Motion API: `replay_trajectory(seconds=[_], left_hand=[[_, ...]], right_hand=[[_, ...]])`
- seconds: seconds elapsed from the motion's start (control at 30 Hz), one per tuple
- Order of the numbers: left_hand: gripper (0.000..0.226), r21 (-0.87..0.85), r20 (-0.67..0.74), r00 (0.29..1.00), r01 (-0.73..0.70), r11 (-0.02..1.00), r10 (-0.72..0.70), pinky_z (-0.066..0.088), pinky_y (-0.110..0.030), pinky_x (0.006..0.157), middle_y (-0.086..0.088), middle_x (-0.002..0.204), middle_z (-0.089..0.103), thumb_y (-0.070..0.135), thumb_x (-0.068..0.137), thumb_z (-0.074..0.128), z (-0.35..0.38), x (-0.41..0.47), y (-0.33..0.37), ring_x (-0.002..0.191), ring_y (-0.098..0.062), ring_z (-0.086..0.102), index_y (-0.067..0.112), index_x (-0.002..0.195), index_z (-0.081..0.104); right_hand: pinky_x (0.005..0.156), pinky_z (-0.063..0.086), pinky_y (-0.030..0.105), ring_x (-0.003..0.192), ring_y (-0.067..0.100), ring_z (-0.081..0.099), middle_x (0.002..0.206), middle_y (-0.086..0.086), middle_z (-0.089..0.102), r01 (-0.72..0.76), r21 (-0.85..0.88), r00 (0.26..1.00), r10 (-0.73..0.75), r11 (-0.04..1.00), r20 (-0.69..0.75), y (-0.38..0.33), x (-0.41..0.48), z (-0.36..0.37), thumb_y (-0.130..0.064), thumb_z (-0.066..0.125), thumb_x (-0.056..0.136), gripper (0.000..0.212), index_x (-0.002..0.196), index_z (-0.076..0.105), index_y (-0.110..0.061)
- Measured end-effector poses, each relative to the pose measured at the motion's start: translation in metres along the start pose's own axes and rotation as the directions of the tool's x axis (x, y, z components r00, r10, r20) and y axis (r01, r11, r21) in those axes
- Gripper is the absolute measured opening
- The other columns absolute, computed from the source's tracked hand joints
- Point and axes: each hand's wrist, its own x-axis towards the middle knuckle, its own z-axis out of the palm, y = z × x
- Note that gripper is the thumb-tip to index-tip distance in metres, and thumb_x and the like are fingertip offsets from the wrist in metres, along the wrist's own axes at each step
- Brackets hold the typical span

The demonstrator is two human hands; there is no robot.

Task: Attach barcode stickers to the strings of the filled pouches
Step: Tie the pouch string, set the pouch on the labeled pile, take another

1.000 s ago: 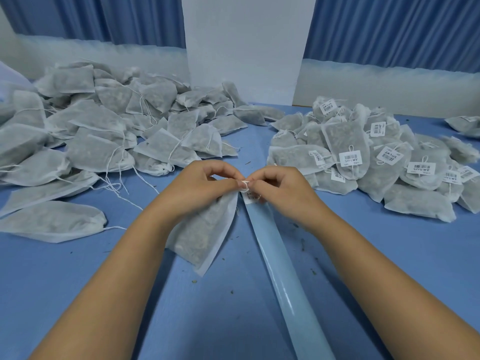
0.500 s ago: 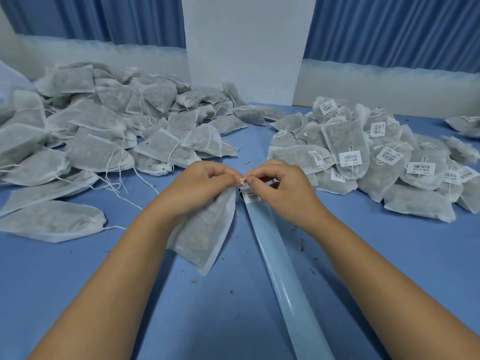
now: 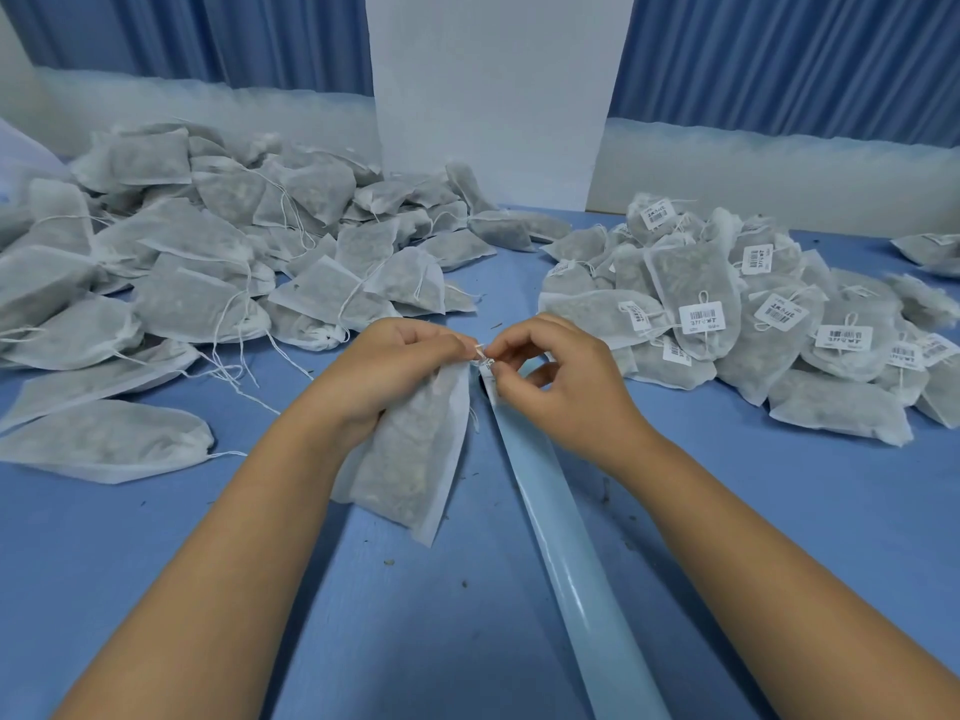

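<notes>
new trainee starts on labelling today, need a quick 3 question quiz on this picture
1. True or false: the right-hand pile of pouches already carries barcode labels.
2. The left hand grips: A) a filled pouch B) scissors C) a pen.
3. Fill in: the right hand pinches a small ___ at the top of that pouch.

Key: 1 true; 2 A; 3 sticker.
</notes>
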Motion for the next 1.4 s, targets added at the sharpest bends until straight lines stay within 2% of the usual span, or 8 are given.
replay_trajectory(seconds=[0.3,0.5,0.6,0.77,0.9,1.03,1.23,1.4], left_hand=[[0.023,0.002,0.038,0.999,-0.017,1.0,0.017,0.045,-0.015,0.075,0.008,0.087,0.077,0.017,0.088,0.068,0.0,0.001,-0.002,0.082,0.004,0.068,0.031,0.074,0.08],[0.007,-0.012,0.052,0.998,-0.027,1.0,0.028,0.046,-0.007,0.066,0.011,0.084,0.076,0.019,0.081,0.078,-0.002,-0.001,-0.001,0.078,0.004,0.066,0.025,0.078,0.079],[0.025,0.059,0.024,1.0,-0.017,0.998,0.016,0.049,-0.02,0.084,0.007,0.096,0.075,0.022,0.071,0.087,-0.003,0.001,-0.003,0.092,-0.007,0.068,0.022,0.093,0.076],[0.02,0.16,0.121,0.992,-0.041,0.986,0.021,0.048,-0.029,0.097,0.002,0.1,0.077,0.016,0.079,0.081,0.002,-0.001,-0.003,0.103,-0.015,0.069,0.018,0.098,0.077],[0.008,0.212,0.102,0.994,-0.055,0.976,0.034,0.039,-0.015,0.062,0.001,0.08,0.075,0.026,0.085,0.076,0.006,-0.002,-0.002,0.064,-0.005,0.058,0.02,0.083,0.08],[0.014,0.214,0.104,0.994,-0.056,0.975,0.034,0.032,-0.033,0.078,-0.026,0.1,0.069,0.032,0.088,0.072,0.007,-0.001,-0.003,0.082,-0.018,0.047,0.024,0.082,0.081],[0.019,0.228,0.1,0.993,-0.087,0.97,0.066,0.031,-0.011,0.051,0.004,0.067,0.072,0.028,0.089,0.071,0.011,-0.001,-0.003,0.055,0.0,0.046,0.023,0.071,0.077],[0.017,0.272,0.126,0.989,-0.113,0.956,0.081,0.025,-0.008,0.04,0.008,0.056,0.066,0.029,0.09,0.07,0.012,-0.002,-0.002,0.039,0.001,0.04,0.025,0.076,0.078]], right_hand=[[0.064,0.05,0.017,0.075,0.007,0.063,0.082,-0.004,0.065,-0.022,-0.012,0.999,0.021,1.0,-0.048,0.001,0.0,0.002,-0.011,0.079,0.08,0.008,0.084,0.074,-0.015],[0.067,0.047,0.015,0.073,0.0,0.061,0.08,-0.007,0.069,-0.157,0.036,0.987,0.157,0.987,-0.016,0.002,0.004,-0.004,-0.016,0.075,0.085,0.002,0.083,0.076,-0.016],[0.072,0.053,0.029,0.074,0.002,0.063,0.082,-0.006,0.071,-0.195,0.09,0.98,0.197,0.977,-0.01,0.0,0.006,-0.006,-0.014,0.073,0.086,0.01,0.08,0.074,-0.021],[0.07,0.05,0.02,0.071,-0.002,0.062,0.078,-0.012,0.07,-0.193,0.125,0.981,0.193,0.973,0.011,-0.001,0.006,-0.007,-0.012,0.072,0.087,0.013,0.078,0.072,-0.021],[0.066,0.055,0.026,0.067,0.004,0.061,0.073,-0.01,0.068,-0.23,0.208,0.971,0.238,0.951,-0.013,0.0,0.01,-0.011,-0.007,0.067,0.09,0.014,0.08,0.068,-0.017],[0.051,0.05,0.021,0.064,0.01,0.062,0.078,0.001,0.071,-0.315,0.38,0.942,0.334,0.87,0.018,-0.002,0.011,-0.012,-0.007,0.055,0.098,0.011,0.088,0.057,-0.012],[0.044,0.043,0.021,0.053,0.015,0.06,0.081,0.011,0.074,-0.366,0.5,0.921,0.382,0.785,0.075,-0.006,0.011,-0.01,-0.014,0.047,0.103,0.01,0.092,0.046,-0.014],[0.041,0.041,0.021,0.047,0.014,0.058,0.07,0.005,0.072,-0.39,0.473,0.909,0.414,0.79,0.058,-0.006,0.011,-0.01,-0.014,0.047,0.103,0.01,0.092,0.046,-0.015]])
